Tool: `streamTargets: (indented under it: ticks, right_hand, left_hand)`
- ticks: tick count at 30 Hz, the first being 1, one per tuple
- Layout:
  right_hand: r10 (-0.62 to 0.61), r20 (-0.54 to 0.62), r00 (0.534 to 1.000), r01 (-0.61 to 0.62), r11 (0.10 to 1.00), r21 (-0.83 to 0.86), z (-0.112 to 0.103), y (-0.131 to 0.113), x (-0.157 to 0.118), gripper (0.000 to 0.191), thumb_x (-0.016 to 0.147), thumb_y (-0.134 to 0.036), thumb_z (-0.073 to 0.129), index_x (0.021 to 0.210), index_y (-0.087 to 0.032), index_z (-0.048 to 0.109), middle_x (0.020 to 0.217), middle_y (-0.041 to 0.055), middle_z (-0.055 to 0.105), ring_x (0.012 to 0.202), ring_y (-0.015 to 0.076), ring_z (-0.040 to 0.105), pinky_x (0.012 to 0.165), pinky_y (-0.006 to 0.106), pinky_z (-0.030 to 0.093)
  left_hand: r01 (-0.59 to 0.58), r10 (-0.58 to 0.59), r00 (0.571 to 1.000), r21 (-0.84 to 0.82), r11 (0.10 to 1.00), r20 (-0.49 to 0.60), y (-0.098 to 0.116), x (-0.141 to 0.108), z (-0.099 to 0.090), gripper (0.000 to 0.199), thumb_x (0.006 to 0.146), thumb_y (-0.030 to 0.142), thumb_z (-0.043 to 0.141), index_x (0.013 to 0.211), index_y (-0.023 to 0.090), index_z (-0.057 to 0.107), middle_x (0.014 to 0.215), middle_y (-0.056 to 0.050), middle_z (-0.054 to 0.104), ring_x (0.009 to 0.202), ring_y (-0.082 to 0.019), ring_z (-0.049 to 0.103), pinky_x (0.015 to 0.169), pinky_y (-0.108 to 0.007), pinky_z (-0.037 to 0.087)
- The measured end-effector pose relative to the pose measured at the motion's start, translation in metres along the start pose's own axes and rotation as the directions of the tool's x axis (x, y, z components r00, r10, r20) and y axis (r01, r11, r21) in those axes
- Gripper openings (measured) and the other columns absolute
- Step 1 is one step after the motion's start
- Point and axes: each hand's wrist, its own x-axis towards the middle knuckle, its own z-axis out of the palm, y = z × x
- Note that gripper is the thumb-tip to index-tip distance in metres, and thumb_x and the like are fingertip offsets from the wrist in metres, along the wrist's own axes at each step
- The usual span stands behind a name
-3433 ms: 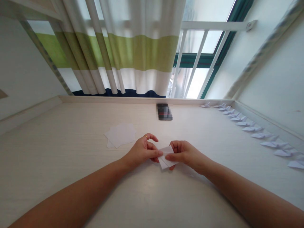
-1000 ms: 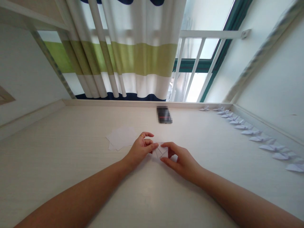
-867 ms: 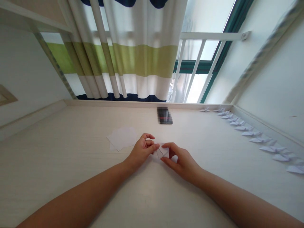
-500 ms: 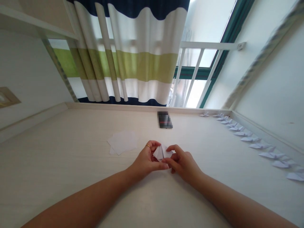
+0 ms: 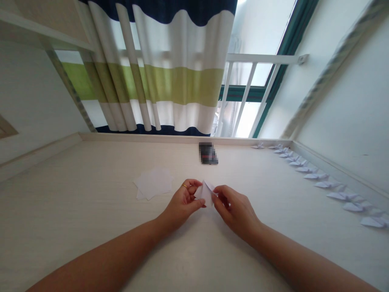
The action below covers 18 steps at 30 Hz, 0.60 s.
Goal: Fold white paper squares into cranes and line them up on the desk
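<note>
Between my hands, a small folded white paper is raised just over the pale table, with a pointed flap standing up at its top. My left hand pinches its left side, thumb in front and fingers behind; a gold ring shows on one finger. At the right edge, the thumb and forefinger of my right hand grip the same paper. The other fingers of my right hand are curled and partly hidden.
White paper sheets lie loosely stacked on the table, left of my hands. A dark pixelated object lies beyond them. Several folded paper pieces line the right edge. A striped curtain and white railing stand behind.
My right thumb has drawn back from the left thumb to the paper's right edge. The paper's flap now stands up higher. The whole view has shifted slightly.
</note>
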Motion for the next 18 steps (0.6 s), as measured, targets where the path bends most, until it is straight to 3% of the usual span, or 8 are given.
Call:
streamTargets:
  ticks: [4, 7, 14, 18]
  right_hand:
    - [-0.044, -0.092, 0.995, 0.053, 0.994, 0.091, 0.000, 0.002, 0.001, 0.011, 0.078, -0.017, 0.043, 0.086, -0.018, 0.050, 0.086, 0.0064, 0.048, 0.071, 0.0149, 0.050, 0.059, 0.026, 0.042]
    - [-0.066, -0.093, 0.993, 0.084, 0.976, 0.200, 0.002, 0.005, 0.003, 0.014, 0.077, -0.012, 0.043, 0.087, -0.019, 0.049, 0.089, 0.0065, 0.048, 0.080, 0.0161, 0.049, 0.068, 0.029, 0.044]
    - [0.036, -0.002, 0.999, -0.031, 0.880, 0.474, 0.005, 0.012, 0.005, 0.013, 0.076, -0.013, 0.044, 0.087, -0.019, 0.047, 0.084, 0.0035, 0.050, 0.077, 0.0143, 0.048, 0.068, 0.028, 0.043]
    - [0.039, 0.029, 0.999, -0.049, 0.856, 0.515, 0.006, 0.014, 0.006, 0.009, 0.076, -0.013, 0.045, 0.083, -0.019, 0.048, 0.080, 0.0024, 0.048, 0.074, 0.0136, 0.046, 0.066, 0.028, 0.041]
  left_hand:
    - [-0.003, 0.003, 1.000, -0.018, 1.000, 0.004, 0.001, 0.000, 0.000, 0.026, 0.070, 0.017, 0.059, 0.090, 0.017, 0.042, 0.088, -0.004, 0.061, 0.079, -0.014, 0.058, 0.069, -0.029, 0.047]
    - [0.016, -0.015, 1.000, -0.026, 1.000, 0.007, 0.000, 0.000, -0.002, 0.026, 0.070, 0.018, 0.060, 0.090, 0.017, 0.043, 0.086, -0.004, 0.063, 0.079, -0.015, 0.059, 0.068, -0.030, 0.047]
    - [0.053, -0.050, 0.997, -0.046, 0.998, 0.055, 0.000, 0.002, -0.007, 0.027, 0.071, 0.023, 0.060, 0.092, 0.017, 0.042, 0.079, -0.003, 0.065, 0.075, -0.016, 0.060, 0.068, -0.031, 0.046]
    - [0.055, -0.054, 0.997, -0.019, 0.998, 0.061, 0.001, 0.002, -0.007, 0.027, 0.072, 0.025, 0.059, 0.091, 0.017, 0.043, 0.076, -0.002, 0.065, 0.071, -0.014, 0.059, 0.068, -0.030, 0.046]
